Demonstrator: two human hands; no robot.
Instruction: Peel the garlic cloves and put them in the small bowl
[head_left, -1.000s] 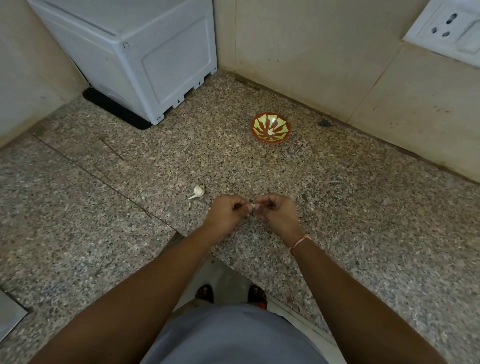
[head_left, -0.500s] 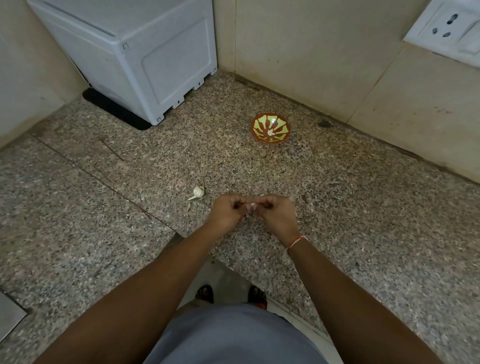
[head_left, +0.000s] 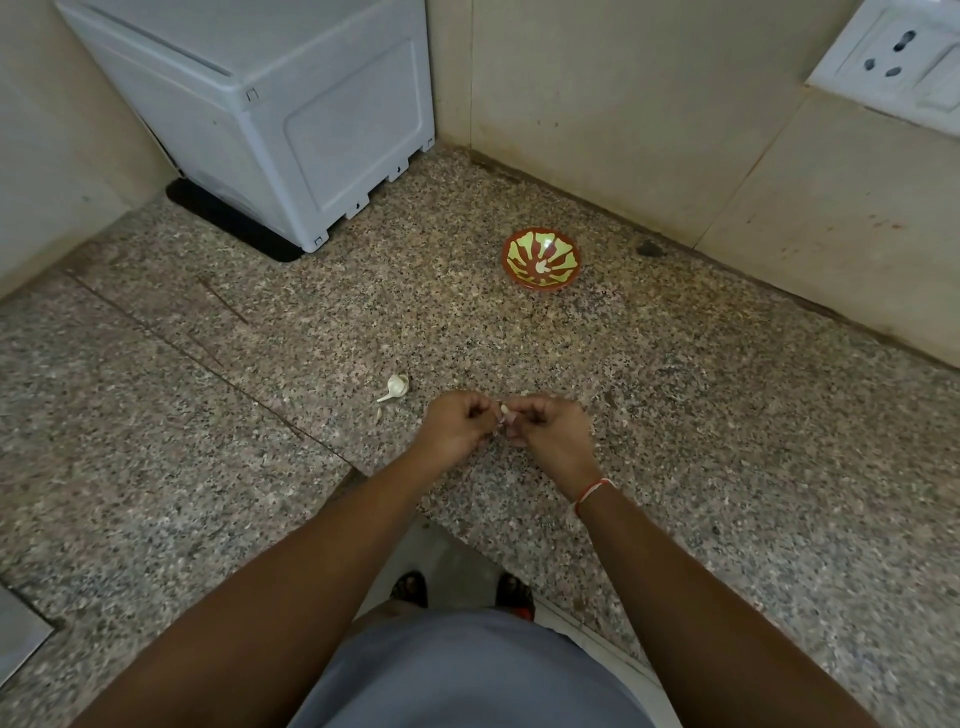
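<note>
We see our left hand (head_left: 456, 426) and right hand (head_left: 551, 431) together, each grip pinching one garlic clove (head_left: 504, 412) above the speckled surface (head_left: 727, 441). At ten o'clock lies another clove (head_left: 396, 386); the small bowl (head_left: 541, 259) sits far off at twelve.

Between the hands and the small bowl (head_left: 541, 259) lies an open stretch of speckled desk (head_left: 675, 415). The bowl sits near the back wall (head_left: 623, 130), with a dark spot (head_left: 649, 249) just to its right. A white box (head_left: 291, 119) fills the back left corner. A garlic piece (head_left: 396, 387) and 1 scrap of peel (head_left: 379, 414) lie just left of the left hand (head_left: 457, 426).
</note>
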